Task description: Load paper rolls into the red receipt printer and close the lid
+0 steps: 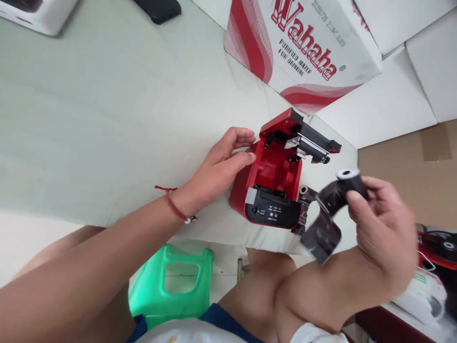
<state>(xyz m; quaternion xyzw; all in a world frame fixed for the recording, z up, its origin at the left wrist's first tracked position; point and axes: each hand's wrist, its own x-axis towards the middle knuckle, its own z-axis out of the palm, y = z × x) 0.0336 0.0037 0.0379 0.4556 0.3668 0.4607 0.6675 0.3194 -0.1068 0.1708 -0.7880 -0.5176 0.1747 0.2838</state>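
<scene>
A red and black printer (273, 209) stands on the table with its lid (282, 125) raised and its red inner compartment showing. My left hand (228, 157) rests against the printer's left side, fingers slightly apart, holding nothing. Right of the printer, my right hand (378, 209) grips a small roll of dark film (348, 183) between thumb and fingers. A loose length of shiny film hangs from this roll toward the printer. Beside the printer's right side lie more small dark rolls (304, 190), partly hidden by the hanging film.
A white and red water carton (303, 52) stands behind the printer, with white boxes (396, 95) beside it. A black object (160, 9) and a white device (46, 16) lie at the upper left. A green stool (171, 286) is below the table. Red and white machines (433, 243) stand at right.
</scene>
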